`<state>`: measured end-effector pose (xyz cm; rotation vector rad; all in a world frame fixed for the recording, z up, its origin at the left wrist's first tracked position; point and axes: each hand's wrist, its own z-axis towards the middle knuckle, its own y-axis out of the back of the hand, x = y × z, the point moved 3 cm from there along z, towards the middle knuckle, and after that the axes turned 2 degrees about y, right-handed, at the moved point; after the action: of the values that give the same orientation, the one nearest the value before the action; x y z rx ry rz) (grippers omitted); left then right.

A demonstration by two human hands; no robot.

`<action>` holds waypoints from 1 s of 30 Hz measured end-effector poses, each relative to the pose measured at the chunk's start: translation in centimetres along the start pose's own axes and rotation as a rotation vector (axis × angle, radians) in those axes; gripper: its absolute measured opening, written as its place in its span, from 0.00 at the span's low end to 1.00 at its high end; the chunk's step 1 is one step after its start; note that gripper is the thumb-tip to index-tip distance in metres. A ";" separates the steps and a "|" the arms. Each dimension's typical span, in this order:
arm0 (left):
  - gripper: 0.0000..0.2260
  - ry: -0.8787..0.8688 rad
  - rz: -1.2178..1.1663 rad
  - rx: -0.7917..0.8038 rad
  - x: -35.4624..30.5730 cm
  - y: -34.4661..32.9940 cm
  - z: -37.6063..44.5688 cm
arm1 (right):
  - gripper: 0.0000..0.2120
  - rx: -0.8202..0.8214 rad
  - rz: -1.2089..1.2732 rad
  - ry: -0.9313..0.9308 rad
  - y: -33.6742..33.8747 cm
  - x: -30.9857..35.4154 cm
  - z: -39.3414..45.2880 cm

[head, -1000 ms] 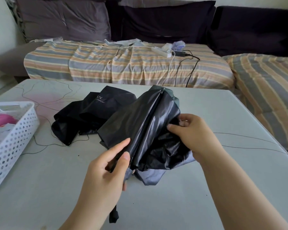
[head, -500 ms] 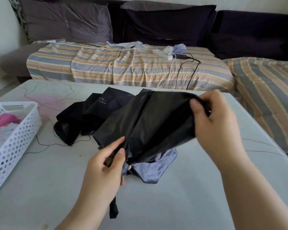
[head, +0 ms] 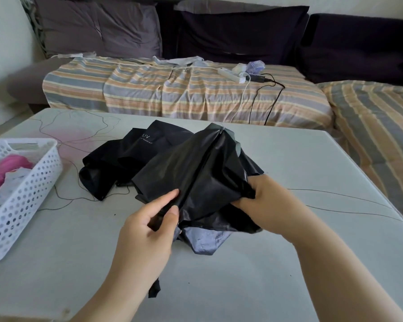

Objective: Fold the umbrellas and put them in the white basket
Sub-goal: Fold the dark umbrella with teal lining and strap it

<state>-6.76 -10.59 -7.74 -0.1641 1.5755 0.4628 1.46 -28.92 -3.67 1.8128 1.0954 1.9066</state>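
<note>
**Both hands on a black umbrella above the table**

The left hand pinches the black umbrella near its lower end — thumb and forefinger are close together, with a fold of the glossy cloth and the dark rib line between them. The other fingers of this hand are curled under the cloth. The right hand grips a bunch of the canopy at the right side; its fingers are curled into the cloth and the tips are hidden in the folds.

Between the two hands the canopy is loose and crumpled, and a grey-blue inner part hangs just below the fingers, down on the grey table. A short black strap hangs under the left wrist.

Beyond the left fingers a second black umbrella lies flat on the table, with small "UV" letters on it — it touches the held one. Well to the left of the left hand stands the white basket, with pink cloth inside.
</note>
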 end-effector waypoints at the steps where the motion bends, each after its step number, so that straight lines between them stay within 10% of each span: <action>1: 0.16 -0.008 0.021 0.007 0.1 -0.1 0.0 | 0.12 -0.011 0.017 0.042 -0.2 0.4 0.0; 8: 0.14 -0.005 0.025 -0.002 0.6 -0.1 0.4 | 0.11 -0.109 0.424 0.152 -1.1 2.3 -0.4; 12: 0.15 -0.022 0.025 -0.011 0.5 0.2 0.6 | 0.08 0.291 0.897 0.168 0.3 2.6 -1.1; 16: 0.16 -0.029 0.054 -0.041 0.4 1.0 0.9 | 0.04 0.429 0.501 0.118 1.2 0.8 -1.3; 25: 0.15 -0.015 0.051 -0.067 0.3 0.6 0.7 | 0.10 0.497 0.695 0.061 -1.8 1.8 -1.3; 30: 0.13 -0.013 0.033 -0.086 0.2 0.3 0.6 | 0.08 0.099 0.222 -0.056 -1.4 0.0 -0.7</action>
<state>-6.33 -10.03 -7.86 -0.2009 1.5478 0.5571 0.34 -28.20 -4.61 2.1080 1.0239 1.9381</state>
